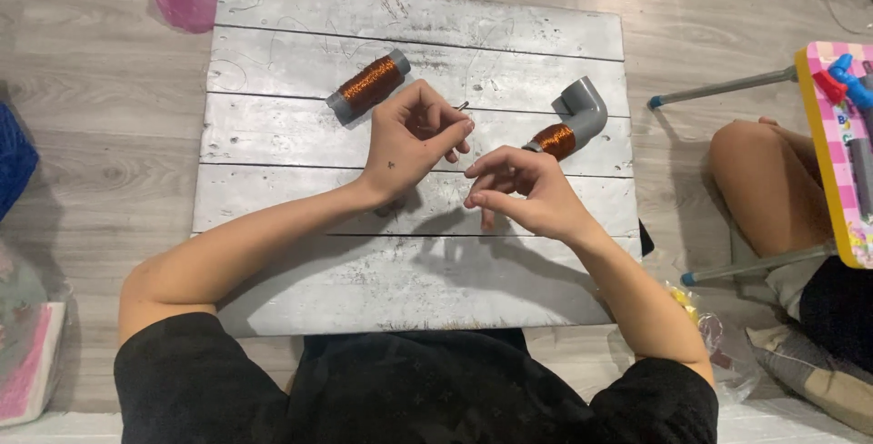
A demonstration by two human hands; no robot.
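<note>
**On the grey plank board: two copper coils, two hands**

On the plank board (273,198), two grey tubes wound with copper wire: a straight spool (368,86) and an elbow pipe (571,121). At board centre, left hand (409,144) pinching a small metal pin (463,105), spool just beyond its knuckles. Right hand (523,191) with fingers curled narrow, grasp unclear, elbow pipe just past its fingertips. Bare planks toward every board edge.

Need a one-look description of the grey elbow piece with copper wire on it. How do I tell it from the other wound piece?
Start at the silver-painted plank board on the wooden floor. On its right side, just beyond the right hand, lies the grey elbow pipe. Copper wire is wound on its lower leg, and it bends at a right angle, unlike the straight copper-wound spool up left by the left hand.
</note>
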